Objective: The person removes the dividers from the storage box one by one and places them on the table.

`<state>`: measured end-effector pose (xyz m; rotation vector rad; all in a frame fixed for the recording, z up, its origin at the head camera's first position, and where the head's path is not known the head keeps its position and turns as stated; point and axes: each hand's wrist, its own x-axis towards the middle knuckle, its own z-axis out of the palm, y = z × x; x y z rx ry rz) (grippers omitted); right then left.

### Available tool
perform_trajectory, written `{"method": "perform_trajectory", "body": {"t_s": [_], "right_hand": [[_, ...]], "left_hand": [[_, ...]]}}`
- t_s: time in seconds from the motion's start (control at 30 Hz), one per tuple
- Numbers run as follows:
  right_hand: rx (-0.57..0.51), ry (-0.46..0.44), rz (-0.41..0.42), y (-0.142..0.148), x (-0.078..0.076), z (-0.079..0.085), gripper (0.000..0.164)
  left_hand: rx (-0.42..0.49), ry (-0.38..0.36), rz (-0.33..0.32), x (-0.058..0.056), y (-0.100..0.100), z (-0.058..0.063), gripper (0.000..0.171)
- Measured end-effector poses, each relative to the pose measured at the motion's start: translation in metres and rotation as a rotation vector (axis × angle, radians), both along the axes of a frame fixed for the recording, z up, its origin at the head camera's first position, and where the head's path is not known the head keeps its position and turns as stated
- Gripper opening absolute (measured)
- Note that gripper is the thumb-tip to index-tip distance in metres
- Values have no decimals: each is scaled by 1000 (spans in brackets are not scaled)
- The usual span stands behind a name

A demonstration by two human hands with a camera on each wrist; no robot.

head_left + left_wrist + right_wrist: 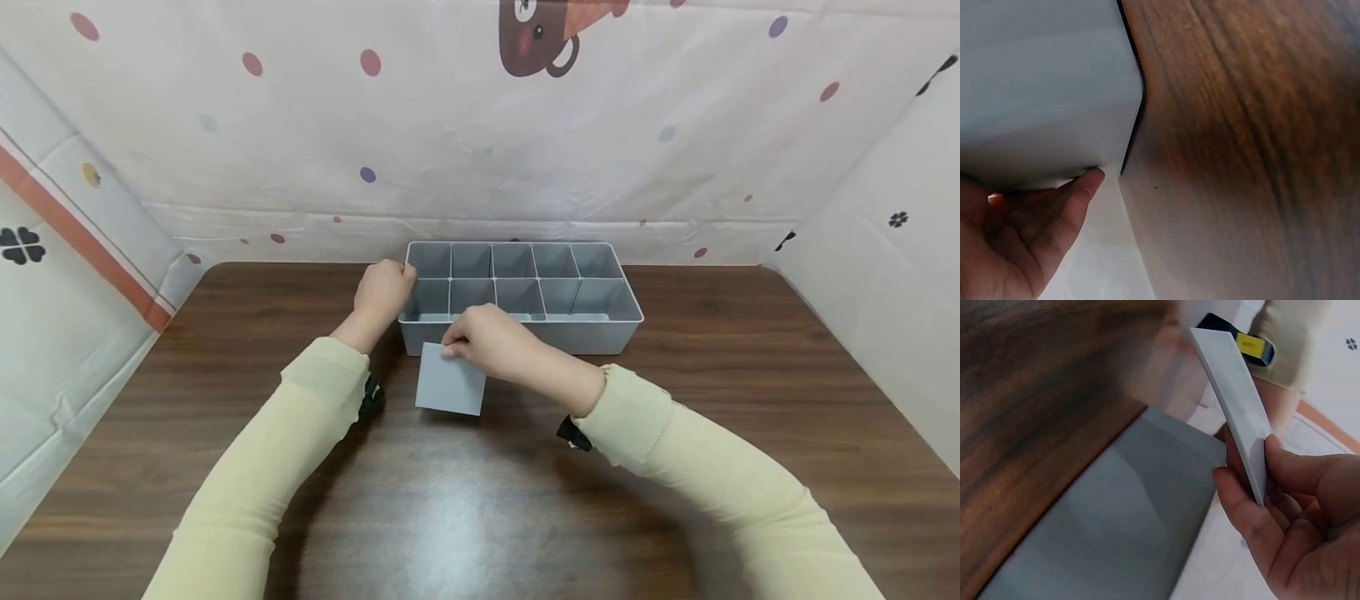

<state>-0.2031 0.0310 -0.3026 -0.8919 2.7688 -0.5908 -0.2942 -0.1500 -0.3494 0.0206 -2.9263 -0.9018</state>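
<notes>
A grey organizer box with several compartments sits at the far side of the wooden table. My left hand grips the left end of its rim. In the left wrist view the left fingers lie along the outside of the box wall. Between thumb and fingers, my right hand pinches a thin, flat, square grey divider by its upper edge. The divider hangs tilted in front of the box's front wall. Seen from the right wrist, the divider appears nearly edge-on, with the right thumb against its face.
Thin walls split the box into two rows. Behind the brown wooden table hangs a white cloth with coloured dots and a cartoon print, and similar cloth lines both sides. Dark straps with devices sit at the cuffs.
</notes>
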Motion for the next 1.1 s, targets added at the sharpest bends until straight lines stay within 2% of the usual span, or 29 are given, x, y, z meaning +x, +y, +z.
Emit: {"method": "perform_trajectory", "body": {"t_s": [0.27,0.67,1.0,1.1], "right_hand": [[10,9,55,-14,-3,-17,20],[-43,-23,112,-31,-19,-41,18],[-31,-91,118,-35,-29,-47,17],[-17,-103,120,-36,-31,-49,18]], "left_hand": [[8,-4,-2,-2,1,-2,51],[18,-21,-6,-1,1,-2,52],[46,-6,-54,-2,-4,-2,51],[42,-1,-49,-2,-4,-3,51]]}}
